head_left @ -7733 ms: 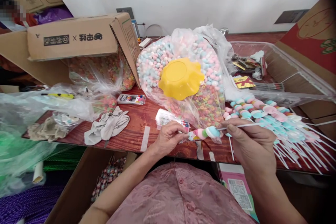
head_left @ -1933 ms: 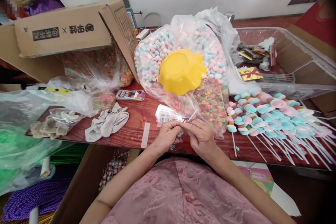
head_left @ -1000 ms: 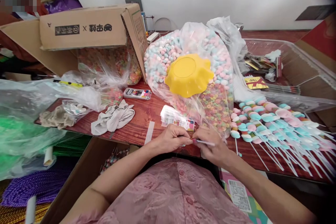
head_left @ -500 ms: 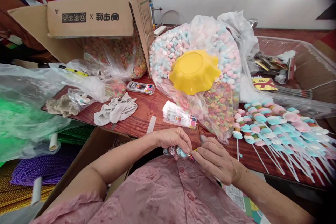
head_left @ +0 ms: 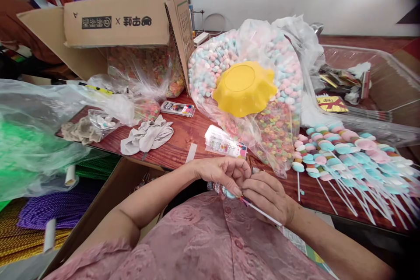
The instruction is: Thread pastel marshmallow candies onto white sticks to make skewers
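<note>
Pinching candy point(head_left: 217, 189) by its stick point(head_left: 264, 213)
Left fingers point(head_left: 230, 184) pinch; can't tell if right fingers point(head_left: 262, 189) do; squeezing hard might squash it

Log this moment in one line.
left hand: gripping wrapped candy skewer | right hand: at white stick | yellow bowl: upturned on bagged candy

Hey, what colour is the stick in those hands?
The stick is white, showing best in the head view.

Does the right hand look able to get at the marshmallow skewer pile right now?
Probably yes. The marshmallow skewer pile lies uncovered to that hand's right, with nothing visible in the way. The right hand is busy at another skewer, though, so it might have to leave that first.
</note>
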The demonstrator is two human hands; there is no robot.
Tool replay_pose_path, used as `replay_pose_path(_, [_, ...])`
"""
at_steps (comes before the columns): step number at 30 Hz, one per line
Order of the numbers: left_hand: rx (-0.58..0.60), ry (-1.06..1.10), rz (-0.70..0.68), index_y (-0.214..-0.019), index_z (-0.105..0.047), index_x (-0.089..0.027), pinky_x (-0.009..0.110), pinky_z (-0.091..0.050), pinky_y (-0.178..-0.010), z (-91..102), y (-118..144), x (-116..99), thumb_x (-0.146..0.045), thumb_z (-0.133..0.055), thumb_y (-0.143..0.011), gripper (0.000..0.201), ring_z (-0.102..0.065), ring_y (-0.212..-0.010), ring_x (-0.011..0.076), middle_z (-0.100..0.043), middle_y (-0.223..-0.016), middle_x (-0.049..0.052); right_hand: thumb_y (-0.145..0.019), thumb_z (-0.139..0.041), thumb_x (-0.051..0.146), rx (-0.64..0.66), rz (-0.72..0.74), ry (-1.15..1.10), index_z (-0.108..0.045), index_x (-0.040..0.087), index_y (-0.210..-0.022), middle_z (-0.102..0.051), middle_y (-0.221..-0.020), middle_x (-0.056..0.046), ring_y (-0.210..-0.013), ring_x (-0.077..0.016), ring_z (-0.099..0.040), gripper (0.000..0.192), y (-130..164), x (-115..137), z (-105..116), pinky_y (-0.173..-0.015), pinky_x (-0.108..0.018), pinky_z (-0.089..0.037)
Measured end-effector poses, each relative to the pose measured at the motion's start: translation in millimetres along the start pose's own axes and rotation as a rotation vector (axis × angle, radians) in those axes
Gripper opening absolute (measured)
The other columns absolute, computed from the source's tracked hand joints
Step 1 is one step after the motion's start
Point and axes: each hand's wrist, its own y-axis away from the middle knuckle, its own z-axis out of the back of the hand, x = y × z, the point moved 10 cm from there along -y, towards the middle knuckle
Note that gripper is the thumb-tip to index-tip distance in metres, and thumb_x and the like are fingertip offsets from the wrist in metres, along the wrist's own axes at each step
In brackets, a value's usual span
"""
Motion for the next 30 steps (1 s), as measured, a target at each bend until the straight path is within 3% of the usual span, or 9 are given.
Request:
replay_pose_path(7, [0.025,-0.024,-0.045,-0.104,-0.050,-0.023,0.024,-0.052,-0.063,-5.5,-0.3,-16.0,-0.028,-0.092,-0.055,0.064,-0.065,-0.068,0.0116,-0.067,-0.087,-0.002,-0.092,-0.043,0.014,0.070,-0.075,-0.081,-0.061,0.017,-0.107,-0.070,-0.082,-0.008,-0.075,-0.0190,-0.062,0.023,-10.6,-1.1,-6.5,-0.066,-0.035,-0.050])
replay_pose_path(11, [-0.021,-0.185,-0.053,-0.116,-0.056,-0.024,0.025,-0.052,-0.065,-0.7,4.8,-29.5,-0.029,-0.087,-0.061,0.064,-0.066,-0.073,0.0140,-0.068,-0.093,0.001,-0.089,-0.043,0.011,0.084,-0.159,-0.070,-0.057,0.018,-0.093,-0.063,-0.068,-0.005,-0.060,-0.0173,-0.050,0.016,-11.0,-9.6,-15.5,-0.057,-0.033,-0.040])
replay_pose_path(13, [-0.020,-0.390,-0.002,-0.111,-0.066,-0.023,0.025,-0.051,-0.064,6.3,9.7,-33.0,-0.034,-0.085,-0.062,0.054,-0.066,-0.076,0.0169,-0.070,-0.090,0.003,-0.089,-0.041,0.012,0.137,-0.160,-0.062,-0.056,0.019,-0.089,-0.058,-0.064,-0.003,-0.057,-0.0169,-0.046,0.017,-11.3,-10.8,-19.2,-0.055,-0.032,-0.035])
replay_pose_path(17, [-0.054,-0.952,0.113,-0.078,-0.075,-0.020,0.022,-0.041,-0.052,23.8,26.6,-51.3,-0.042,-0.073,-0.075,0.022,-0.057,-0.059,0.0136,-0.066,-0.065,0.000,-0.090,-0.042,0.013,0.245,-0.094,0.001,-0.058,0.020,-0.087,-0.054,-0.063,-0.002,-0.059,-0.0173,-0.045,0.018,-11.1,-7.7,-18.4,-0.056,-0.033,-0.032])
replay_pose_path(20, [-0.304,-1.352,-0.098,-0.076,-0.073,-0.019,0.025,-0.040,-0.060,6.2,40.4,-102.4,-0.039,-0.068,-0.080,0.021,-0.055,-0.063,0.0139,-0.064,-0.069,0.002,-0.090,-0.043,0.013,0.313,-0.097,0.038,-0.058,0.020,-0.081,-0.054,-0.064,-0.002,-0.059,-0.0166,-0.044,0.019,-9.6,-17.8,-22.7,-0.056,-0.033,-0.032])
replay_pose_path(23, [-0.456,-1.689,-0.330,-0.074,-0.069,-0.020,0.032,-0.040,-0.072,-48.5,47.9,-124.2,-0.023,-0.056,-0.087,0.018,-0.054,-0.072,0.0169,-0.063,-0.078,0.006,-0.090,-0.040,0.015,0.205,-0.278,-0.003,-0.057,0.021,-0.077,-0.056,-0.065,-0.003,-0.060,-0.0161,-0.046,0.022,-14.6,-53.7,-14.6,-0.056,-0.032,-0.034])
replay_pose_path(26, [-0.195,-1.832,-0.416,-0.078,-0.066,-0.022,0.035,-0.042,-0.075,-85.7,31.4,-86.5,-0.016,-0.053,-0.087,0.018,-0.055,-0.081,0.0201,-0.066,-0.089,0.007,-0.090,-0.040,0.016,0.010,-0.582,-0.058,-0.054,0.020,-0.075,-0.053,-0.064,-0.001,-0.058,-0.0137,-0.047,0.022,-17.9,-94.1,4.8,-0.055,-0.028,-0.036])
replay_pose_path(28, [-0.202,-1.781,-0.384,-0.082,-0.067,-0.019,0.036,-0.045,-0.076,-67.1,20.1,-71.0,-0.019,-0.058,-0.083,0.009,-0.058,-0.087,0.0237,-0.066,-0.095,0.010,-0.090,-0.044,0.017,-0.071,-0.778,-0.196,-0.052,0.020,-0.071,-0.050,-0.061,0.002,-0.055,-0.0113,-0.045,0.020,-14.7,-107.3,7.6,-0.053,-0.026,-0.035])
replay_pose_path(30, [-0.447,-1.502,-0.396,-0.088,-0.070,-0.019,0.032,-0.048,-0.074,-23.5,19.8,-82.3,-0.019,-0.055,-0.086,0.015,-0.060,-0.083,0.0206,-0.066,-0.092,0.009,-0.087,-0.049,0.020,-0.080,-0.929,-0.409,-0.051,0.020,-0.067,-0.046,-0.057,0.004,-0.052,-0.0097,-0.042,0.020,-8.4,-109.0,-4.4,-0.050,-0.024,-0.034])
